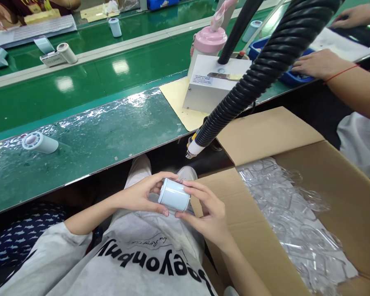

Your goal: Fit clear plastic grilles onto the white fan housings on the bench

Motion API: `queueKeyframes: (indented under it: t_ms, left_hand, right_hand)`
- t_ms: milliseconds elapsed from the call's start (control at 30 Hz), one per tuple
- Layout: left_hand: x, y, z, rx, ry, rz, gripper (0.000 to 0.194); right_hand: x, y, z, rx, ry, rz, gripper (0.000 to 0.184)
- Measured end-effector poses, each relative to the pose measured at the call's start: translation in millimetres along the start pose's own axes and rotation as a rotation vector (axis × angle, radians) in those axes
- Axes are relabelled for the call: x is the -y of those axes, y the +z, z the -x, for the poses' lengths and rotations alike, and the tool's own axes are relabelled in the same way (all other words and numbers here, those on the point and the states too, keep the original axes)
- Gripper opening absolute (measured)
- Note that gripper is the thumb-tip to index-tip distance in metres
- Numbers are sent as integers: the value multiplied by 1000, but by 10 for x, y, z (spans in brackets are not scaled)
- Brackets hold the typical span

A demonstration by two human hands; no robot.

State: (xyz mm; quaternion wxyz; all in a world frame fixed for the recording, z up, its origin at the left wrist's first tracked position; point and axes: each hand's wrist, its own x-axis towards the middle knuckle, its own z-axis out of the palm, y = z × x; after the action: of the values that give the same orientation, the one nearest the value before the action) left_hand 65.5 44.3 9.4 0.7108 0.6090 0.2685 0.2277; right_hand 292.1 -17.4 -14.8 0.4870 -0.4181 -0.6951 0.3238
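A small white cylinder (174, 195) sits between both of my hands over my lap. My left hand (141, 193) wraps its fingers round the cylinder's left end. My right hand (208, 211) pinches its right end with thumb and fingertips. Just above them hangs the white nozzle (193, 149) of a black ribbed hose (265, 65). A second white cylinder (39, 142) lies on its side on the green bench (110, 135) at the left.
An open cardboard box (342, 193) lined with clear plastic stands at my right. A white machine box (212, 82) and a pink bottle (209, 41) stand on the bench. Another person's hand (317, 63) rests on a blue tray (292, 76). More cylinders lie on the far conveyor.
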Motion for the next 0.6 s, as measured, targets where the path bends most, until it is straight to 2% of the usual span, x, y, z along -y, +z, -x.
queueKeyframes:
  t_ms: [167,300,400,600]
  left_hand:
    - [-15,5,-31,20,-40,-16,78]
    - [-11,15,-34,26,-48,-23,77]
    - [-11,15,-24,30,-23,-28,77]
    - [-4,-10,2,29,101,-119,72]
  right_hand:
    - [-20,12,32,-42,230,-162,57]
    - [-21,29,39,-38,305,-235,58]
    - [-28,33,51,-27,292,-233,58]
    - [-35,30,82,-19,159,-143,61]
